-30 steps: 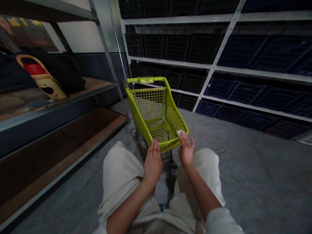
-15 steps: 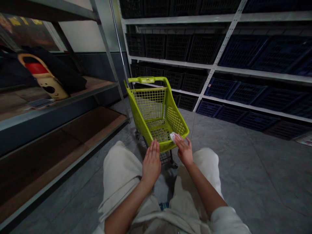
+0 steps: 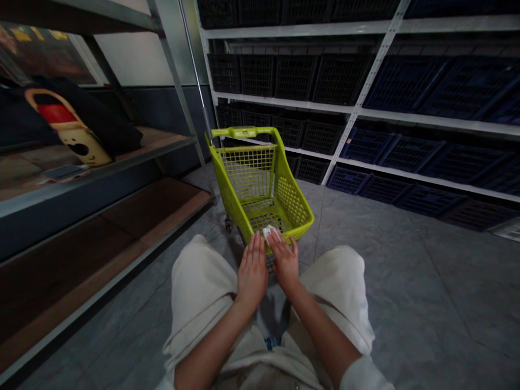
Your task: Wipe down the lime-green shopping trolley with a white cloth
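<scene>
Centre frame, a lime-green child-size shopping cart (image 3: 260, 168) stands on grey tile floor (image 3: 377, 281), just ahead of knees in cream trousers (image 3: 199, 292). Left hand (image 3: 252, 271) open, fingertips (image 3: 252, 242) at the cart's near rim (image 3: 303, 225). Right hand (image 3: 285, 264) close beside it, fingers over a white wipe (image 3: 270, 233) on that rim; grip unclear. Upper right, white steel shelving (image 3: 365, 116) holds black crates (image 3: 276, 80) and blue crates (image 3: 406, 84). Far left, a wood-decked shelf (image 3: 158, 142) carries black cloth (image 3: 93, 116) and a red-and-yellow object (image 3: 69, 127), kind unclear.
</scene>
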{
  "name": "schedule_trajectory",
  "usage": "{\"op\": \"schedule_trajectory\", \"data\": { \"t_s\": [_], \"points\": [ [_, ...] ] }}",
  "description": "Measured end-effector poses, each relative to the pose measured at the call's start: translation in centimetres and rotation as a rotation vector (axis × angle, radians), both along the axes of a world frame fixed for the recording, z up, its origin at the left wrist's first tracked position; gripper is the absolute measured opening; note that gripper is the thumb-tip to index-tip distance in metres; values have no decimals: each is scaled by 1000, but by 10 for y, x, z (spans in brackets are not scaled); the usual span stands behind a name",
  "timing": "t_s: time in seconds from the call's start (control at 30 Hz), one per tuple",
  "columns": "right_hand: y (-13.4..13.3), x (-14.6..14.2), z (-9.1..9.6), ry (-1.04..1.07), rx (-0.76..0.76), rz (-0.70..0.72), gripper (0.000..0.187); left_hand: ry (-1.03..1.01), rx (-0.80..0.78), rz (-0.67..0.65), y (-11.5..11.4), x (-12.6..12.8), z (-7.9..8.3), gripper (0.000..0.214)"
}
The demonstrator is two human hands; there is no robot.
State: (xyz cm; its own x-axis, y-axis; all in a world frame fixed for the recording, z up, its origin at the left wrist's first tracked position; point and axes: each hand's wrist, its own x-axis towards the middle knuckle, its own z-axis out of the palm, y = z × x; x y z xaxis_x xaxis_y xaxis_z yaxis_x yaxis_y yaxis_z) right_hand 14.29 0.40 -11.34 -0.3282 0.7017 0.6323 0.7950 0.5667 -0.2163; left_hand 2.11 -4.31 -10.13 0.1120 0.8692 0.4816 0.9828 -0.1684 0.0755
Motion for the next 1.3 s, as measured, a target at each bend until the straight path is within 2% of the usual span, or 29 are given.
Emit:
{"op": "schedule_trajectory", "data": {
  "t_s": [0.1, 0.2, 0.33, 0.43, 0.5, 0.57, 0.7, 0.8, 0.9, 1.0, 1.1, 1.17, 1.23, 1.3],
  "points": [
    [-2, 1, 6, -67, 0, 63, 76, 4, -5, 5, -2, -2, 1, 81],
    [14, 33, 7, -111, 40, 87, 73, -8, -9, -8, -3, -2, 5, 83],
    [46, 91, 3, -65, 65, -67, 73, -16, -13, -20, -3, -1, 8, 84],
    [59, 112, 0, -14, 56, -187, 73, -24, -1, -13, -2, 2, 7, 83],
    [56, 105, 0, 19, 50, -239, 73, -37, 5, 0, -1, 4, 5, 83],
    [43, 81, 1, 40, 44, -249, 76, -48, 5, 9, 0, 6, 3, 83],
    [9, 15, 3, 14, 22, -63, 78, -42, 4, 16, 0, 6, 1, 83],
    [-4, -11, 7, -4, -1, 48, 74, -37, 15, 21, -1, 3, 0, 80],
    [2, 1, 9, -58, -3, 127, 74, -32, -3, 5, -3, 0, 2, 80],
    [19, 41, 9, -103, 40, 138, 76, -16, -15, -4, -5, 0, 4, 80],
    [40, 87, 7, -71, 51, -5, 76, -9, -6, 2, -4, 1, 4, 81],
    [52, 107, 6, -34, 45, -119, 76, -10, -3, 3, -2, 2, 4, 81],
    [57, 113, 6, -5, 44, -209, 76, -20, -4, 3, -1, 4, 4, 83],
    [53, 100, 5, 18, 46, -255, 78, -38, -5, 11, 0, 6, 4, 84]
  ]
}}
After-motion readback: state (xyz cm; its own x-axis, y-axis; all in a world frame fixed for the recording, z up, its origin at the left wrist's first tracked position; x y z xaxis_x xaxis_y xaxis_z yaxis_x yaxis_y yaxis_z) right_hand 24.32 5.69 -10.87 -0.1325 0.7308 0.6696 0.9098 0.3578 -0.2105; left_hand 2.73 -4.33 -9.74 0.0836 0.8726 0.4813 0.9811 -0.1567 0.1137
